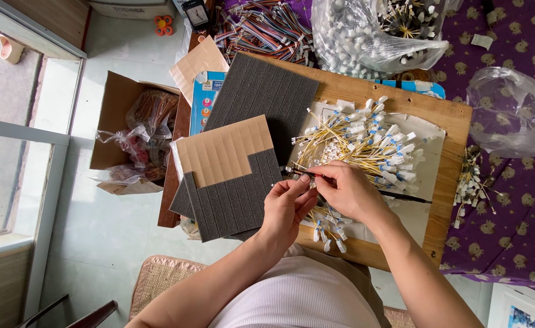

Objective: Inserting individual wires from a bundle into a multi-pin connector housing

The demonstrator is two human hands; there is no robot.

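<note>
From the head view, the left hand and right hand are meeting over the wooden tabletop, both pinching one thin yellow wire between closed fingertips. A heap of yellow wires with white connectors is lying just beyond the right hand. Grey foam sheets are sitting beside the left hand.

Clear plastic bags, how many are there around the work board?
3. One full of white connectors sits above the wooden board; one empty bag lies right of it on purple cloth; one bag is in the cardboard box at left. Others may be hidden.
</note>
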